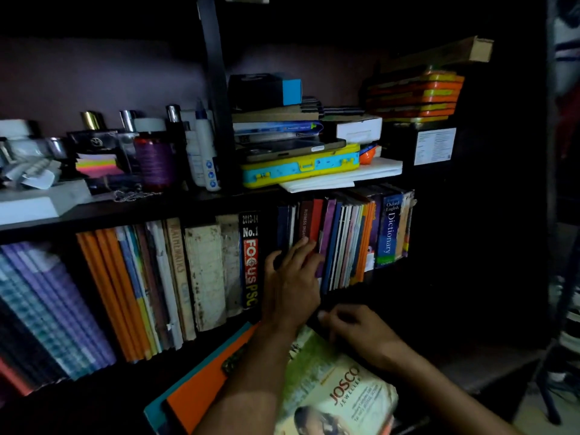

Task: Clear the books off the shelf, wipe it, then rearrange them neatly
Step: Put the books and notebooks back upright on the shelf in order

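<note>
— Reaching into the row, your left hand [290, 277] lies against the spines on the lower shelf [386, 277], doesn't it?

— Yes. Head view: your fingers are straight and spread over the dark red book [306, 222] and its neighbours, thumb out toward the Focus book [250, 259]. They press the spines; nothing is pinched.

— And your right hand [357, 334]?

— Lower, near the shelf's front edge, fingers curled. It's dim and blurred there, so I cannot tell whether you hold anything.

— Where are the books?

— Upright in a row on that lower shelf. Purple notebooks [53, 306] lean at the far left, then orange files [106, 290], then worn pale volumes [205, 274], then the Focus book. Right of your left hand come thin coloured books [346, 243], ending with the blue dictionary [389, 229].

— Anything under your arms?

— A magazine [342, 390] lies flat beneath your forearms, on top of an orange folder [201, 381] that sticks out to its left.

— The upper shelf [175, 204]?

— Bottles [204, 149] and a purple jar [154, 160] stand left of the upright divider [216, 89], with sticky notes [95, 166] beside them. Right of it a yellow case [301, 167] carries a stack of flat things topped by a black box [263, 89]. Orange boxes [414, 95] are stacked at the far right.
</note>
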### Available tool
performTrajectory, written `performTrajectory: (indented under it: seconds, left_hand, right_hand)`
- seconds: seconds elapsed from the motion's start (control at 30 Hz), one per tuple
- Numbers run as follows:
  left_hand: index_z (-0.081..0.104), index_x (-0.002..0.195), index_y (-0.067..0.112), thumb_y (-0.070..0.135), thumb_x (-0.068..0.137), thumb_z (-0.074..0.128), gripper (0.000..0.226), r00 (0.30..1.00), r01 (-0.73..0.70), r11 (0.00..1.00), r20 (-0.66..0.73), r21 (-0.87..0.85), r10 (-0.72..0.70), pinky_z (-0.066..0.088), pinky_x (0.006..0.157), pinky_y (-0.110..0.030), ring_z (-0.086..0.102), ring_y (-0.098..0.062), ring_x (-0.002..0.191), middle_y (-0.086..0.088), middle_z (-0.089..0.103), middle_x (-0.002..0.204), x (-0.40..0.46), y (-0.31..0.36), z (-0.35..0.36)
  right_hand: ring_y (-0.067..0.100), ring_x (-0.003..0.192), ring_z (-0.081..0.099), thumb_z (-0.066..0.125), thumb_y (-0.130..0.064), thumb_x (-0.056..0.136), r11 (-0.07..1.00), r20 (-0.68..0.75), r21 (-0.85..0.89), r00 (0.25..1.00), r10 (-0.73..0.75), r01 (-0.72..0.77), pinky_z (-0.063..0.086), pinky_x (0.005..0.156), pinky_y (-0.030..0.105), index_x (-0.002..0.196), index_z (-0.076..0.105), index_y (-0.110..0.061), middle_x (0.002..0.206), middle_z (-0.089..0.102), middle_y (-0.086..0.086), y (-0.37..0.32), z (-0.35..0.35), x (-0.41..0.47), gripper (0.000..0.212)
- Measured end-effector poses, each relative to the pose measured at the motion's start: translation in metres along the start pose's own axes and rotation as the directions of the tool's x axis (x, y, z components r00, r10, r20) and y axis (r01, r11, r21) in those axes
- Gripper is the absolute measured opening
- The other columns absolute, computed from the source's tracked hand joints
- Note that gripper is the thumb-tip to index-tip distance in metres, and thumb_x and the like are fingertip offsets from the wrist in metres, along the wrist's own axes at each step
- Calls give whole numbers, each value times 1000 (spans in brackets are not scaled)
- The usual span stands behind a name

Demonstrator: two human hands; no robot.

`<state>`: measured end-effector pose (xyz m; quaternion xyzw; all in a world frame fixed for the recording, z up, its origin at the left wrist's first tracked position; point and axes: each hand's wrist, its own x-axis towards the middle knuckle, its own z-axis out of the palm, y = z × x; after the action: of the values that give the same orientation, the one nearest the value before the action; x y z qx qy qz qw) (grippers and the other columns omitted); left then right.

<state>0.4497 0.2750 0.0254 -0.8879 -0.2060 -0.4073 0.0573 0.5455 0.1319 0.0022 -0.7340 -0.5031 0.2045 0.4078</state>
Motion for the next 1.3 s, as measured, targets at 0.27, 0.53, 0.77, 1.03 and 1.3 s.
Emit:
performTrajectory:
  seconds: [0.27,0.53,0.77,1.03,1.3]
  left_hand:
    - [66,110,37,41,94,67,16,789,385,849,606,-362,-99,58,87,-37,65,-5,86,14,70,100,13,-9,-50]
    - [51,130,20,23,90,77,48,611,790,196,717,-581,-337,56,57,-28,72,-13,84,-6,75,106,-31,-4,-96]
    - [64,123,27,46,84,68,43,859,488,520,278,-701,-430,61,68,-42,70,-21,81,4,71,94,-14,44,-75]
    - [71,118,31,31,94,62,25,936,203,639,338,-742,95,53,96,-31,65,-2,105,13,71,114,6,70,-43]
    - [23,161,26,23,72,78,105,986,-151,967,101,204,132,1,124,-51,8,-26,157,1,10,171,25,4,24]
  right_hand:
    - [14,71,70,78,-59,79,999,103,31,995,-17,14,51,63,31,89,70,-22,85,75,1,-8,-10,-46,39]
    - [19,63,68,66,-17,95,732,-237,680,959,158,47,54,53,26,89,64,-7,81,72,15,4,-23,-39,12]
    - [9,125,47,60,-76,81,997,-679,-62,731,-74,43,39,105,32,143,47,-22,133,48,-5,12,-8,-39,83]
    - [12,113,68,70,-28,95,936,-586,282,810,-7,212,55,91,23,128,61,-26,115,73,-10,25,-6,-25,34]
    - [-8,101,66,58,-43,93,963,-581,225,814,10,148,55,82,14,124,51,-44,109,67,-29,20,1,-24,32]
